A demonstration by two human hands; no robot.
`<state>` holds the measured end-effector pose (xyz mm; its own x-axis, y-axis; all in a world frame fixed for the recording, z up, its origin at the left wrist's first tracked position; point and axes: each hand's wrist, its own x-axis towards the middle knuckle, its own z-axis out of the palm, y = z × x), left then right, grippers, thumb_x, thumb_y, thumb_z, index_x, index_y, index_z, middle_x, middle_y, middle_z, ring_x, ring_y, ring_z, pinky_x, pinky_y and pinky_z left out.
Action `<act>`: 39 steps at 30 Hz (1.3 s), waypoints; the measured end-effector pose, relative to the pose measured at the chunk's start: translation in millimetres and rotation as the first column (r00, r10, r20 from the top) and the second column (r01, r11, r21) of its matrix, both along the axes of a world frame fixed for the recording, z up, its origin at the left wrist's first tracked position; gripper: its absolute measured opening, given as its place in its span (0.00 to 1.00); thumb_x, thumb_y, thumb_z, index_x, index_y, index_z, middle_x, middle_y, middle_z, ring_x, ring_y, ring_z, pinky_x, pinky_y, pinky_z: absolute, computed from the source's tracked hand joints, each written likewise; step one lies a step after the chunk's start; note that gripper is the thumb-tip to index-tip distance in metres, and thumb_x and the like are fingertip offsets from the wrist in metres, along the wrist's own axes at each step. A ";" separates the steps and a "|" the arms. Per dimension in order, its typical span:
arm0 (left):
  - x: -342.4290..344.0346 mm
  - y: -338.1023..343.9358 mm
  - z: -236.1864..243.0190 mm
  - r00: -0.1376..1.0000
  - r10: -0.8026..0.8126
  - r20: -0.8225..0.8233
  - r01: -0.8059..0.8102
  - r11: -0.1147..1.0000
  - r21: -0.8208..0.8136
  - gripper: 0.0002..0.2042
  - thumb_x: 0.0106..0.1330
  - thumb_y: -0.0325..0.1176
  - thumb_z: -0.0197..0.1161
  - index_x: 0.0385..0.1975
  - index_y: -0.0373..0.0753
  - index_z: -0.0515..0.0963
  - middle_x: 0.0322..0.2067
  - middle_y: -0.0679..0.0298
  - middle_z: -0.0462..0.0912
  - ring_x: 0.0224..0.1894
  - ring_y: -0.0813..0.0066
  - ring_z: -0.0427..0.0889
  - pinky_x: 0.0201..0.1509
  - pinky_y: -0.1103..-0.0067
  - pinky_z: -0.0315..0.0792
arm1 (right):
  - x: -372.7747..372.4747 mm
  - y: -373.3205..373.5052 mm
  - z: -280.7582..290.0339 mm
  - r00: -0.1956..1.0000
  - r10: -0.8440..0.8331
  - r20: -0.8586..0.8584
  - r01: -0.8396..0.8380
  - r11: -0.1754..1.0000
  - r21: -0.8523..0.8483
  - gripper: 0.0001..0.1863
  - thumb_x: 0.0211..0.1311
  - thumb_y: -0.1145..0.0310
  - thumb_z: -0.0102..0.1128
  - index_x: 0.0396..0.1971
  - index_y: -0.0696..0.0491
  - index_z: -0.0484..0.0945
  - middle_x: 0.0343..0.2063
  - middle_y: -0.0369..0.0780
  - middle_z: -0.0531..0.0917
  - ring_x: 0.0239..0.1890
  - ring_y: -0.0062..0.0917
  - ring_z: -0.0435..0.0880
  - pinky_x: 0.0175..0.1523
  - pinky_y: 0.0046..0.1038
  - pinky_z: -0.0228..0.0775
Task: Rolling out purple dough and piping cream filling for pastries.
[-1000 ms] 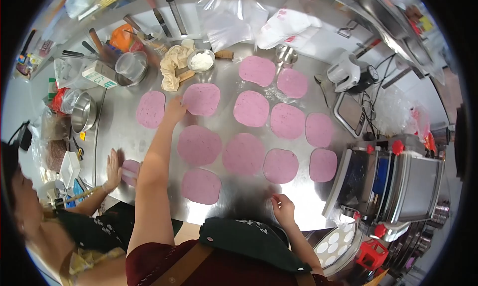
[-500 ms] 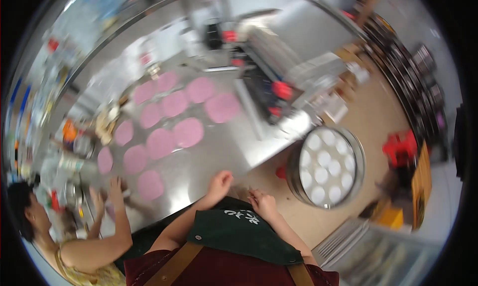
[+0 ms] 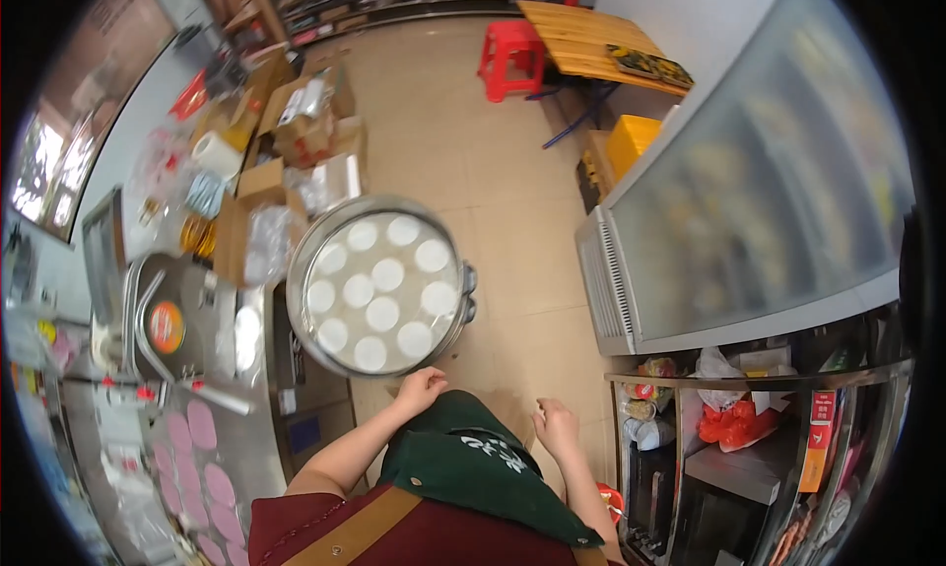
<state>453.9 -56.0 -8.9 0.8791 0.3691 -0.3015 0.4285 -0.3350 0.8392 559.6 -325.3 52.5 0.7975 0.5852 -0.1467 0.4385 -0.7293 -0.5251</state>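
In front of me stands a large round metal steamer (image 3: 303,334), with several white paper discs (image 3: 384,274) spread over its pale base. My left hand (image 3: 420,390) hovers close to its near rim, fingers curled in loosely and nothing visible in them. Whether it touches the rim I cannot tell. To the right, my right hand (image 3: 558,429) hangs over the floor, empty, with its fingers loosely bent and a little apart. Flat pink dough rounds (image 3: 201,424) lie on the steel worktop (image 3: 258,438) at the lower left.
Left of the steamer are a sink (image 3: 202,315) and open cardboard boxes (image 3: 258,226). A glass-door fridge (image 3: 729,192) and a packed shelf unit (image 3: 645,381) line the right side. Farther off stand a red stool (image 3: 512,62) and a wooden table (image 3: 591,39). Tiled floor (image 3: 517,241) runs between.
My view has turned right, away from the worktop and the co-worker, who is out of sight. The steamer now sits ahead of me. Both hands stay low and empty.
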 end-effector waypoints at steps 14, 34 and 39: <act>279.3 -0.9 -43.5 0.987 0.159 0.020 -0.141 0.922 -0.360 0.08 0.59 0.29 0.55 0.36 0.32 0.74 0.25 0.63 0.78 0.28 0.78 0.76 0.33 0.84 0.70 | 246.5 -83.0 -52.7 0.927 -0.288 -0.241 0.158 0.880 -0.448 0.21 0.49 0.58 0.56 0.40 0.56 0.73 0.38 0.49 0.77 0.43 0.42 0.75 0.46 0.39 0.67; 399.5 171.0 -103.9 0.516 0.668 -0.537 -0.805 0.592 -0.037 0.09 0.54 0.31 0.58 0.17 0.33 0.72 0.12 0.61 0.74 0.11 0.74 0.71 0.12 0.78 0.62 | 686.7 147.9 -212.2 0.923 -0.148 -0.355 0.101 0.984 -0.148 0.15 0.49 0.61 0.54 0.28 0.58 0.79 0.22 0.47 0.80 0.30 0.36 0.80 0.37 0.34 0.71; 433.1 189.1 -89.2 0.372 0.817 -0.440 -0.924 0.371 -0.090 0.08 0.56 0.30 0.57 0.20 0.32 0.72 0.17 0.60 0.76 0.14 0.75 0.72 0.16 0.78 0.65 | 778.8 338.4 -151.1 0.901 0.281 -0.332 -0.323 0.943 -0.081 0.19 0.51 0.60 0.53 0.39 0.57 0.75 0.35 0.49 0.78 0.40 0.38 0.77 0.44 0.34 0.69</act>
<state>886.9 133.1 -98.1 -0.0414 0.7230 -0.6896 0.5438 0.5953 0.5915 1338.4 13.1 -98.6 0.4864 0.7491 -0.4498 0.4785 -0.6591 -0.5802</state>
